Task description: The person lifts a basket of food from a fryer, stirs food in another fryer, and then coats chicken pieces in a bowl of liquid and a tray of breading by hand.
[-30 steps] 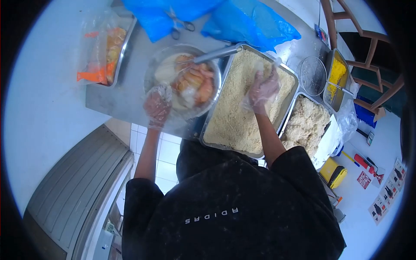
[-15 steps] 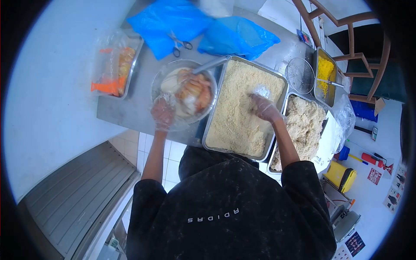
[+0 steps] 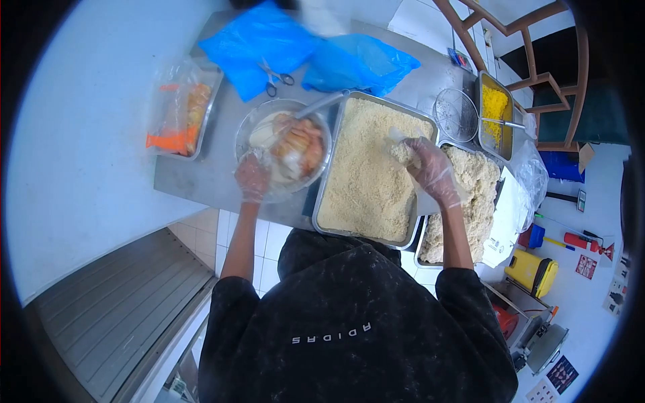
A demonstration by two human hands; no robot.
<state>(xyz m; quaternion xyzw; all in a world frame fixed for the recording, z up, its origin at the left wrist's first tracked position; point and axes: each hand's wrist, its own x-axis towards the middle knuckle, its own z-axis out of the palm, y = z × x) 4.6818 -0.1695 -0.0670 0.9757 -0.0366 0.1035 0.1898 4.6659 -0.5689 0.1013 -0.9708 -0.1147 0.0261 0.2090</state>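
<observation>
While my left hand [image 3: 254,176], grip unclear, touches the round silvery bowl [image 3: 295,186], my half-curled right hand [image 3: 428,168] grasps pale crumbs [image 3: 403,154] over the long rectangular metal tray's [image 3: 328,170] right rim

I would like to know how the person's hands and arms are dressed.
The left hand and right hand wear thin, see-through plastic gloves, loose and wrinkled. The sleeves are black, ending near the elbows; the forearms are bare. The black shirt carries light lettering.
</observation>
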